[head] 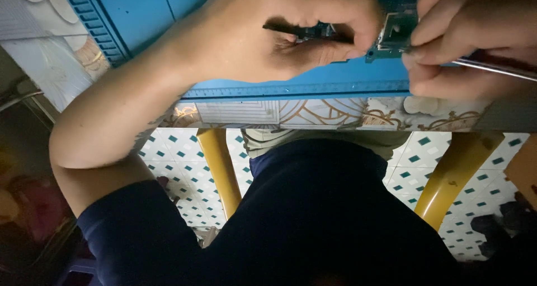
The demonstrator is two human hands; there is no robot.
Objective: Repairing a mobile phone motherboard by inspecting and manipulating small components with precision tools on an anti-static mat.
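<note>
The view is turned so that the person's body sits at 6 o'clock and the work at 12 o'clock. The left hand (291,34) lies on the blue work mat (313,79), its fingers curled together and pinched shut on the near edge of a small greenish circuit board (394,31), which lies toward 1 o'clock of the frame, just above the mat. The board lies directly between the two hands: the left thumb and forefinger touch it from the 9 o'clock side, and a dark part of it shows in the gap under the curled fingers. The right hand (470,40) comes in from 3 o'clock, its fingers closed around a slim metal tool (498,68) with a silvery shaft that runs out toward 3 o'clock; the tool's tip is hidden by the fingertips, which touch the board's right edge. The mat has a ruler strip along its edge and rests on a table (313,113) with a patterned top and yellow legs (219,168). Below, toward 6 o'clock, are the person's dark shirt (313,219) and a white floor with teal diamonds (179,157).
</note>
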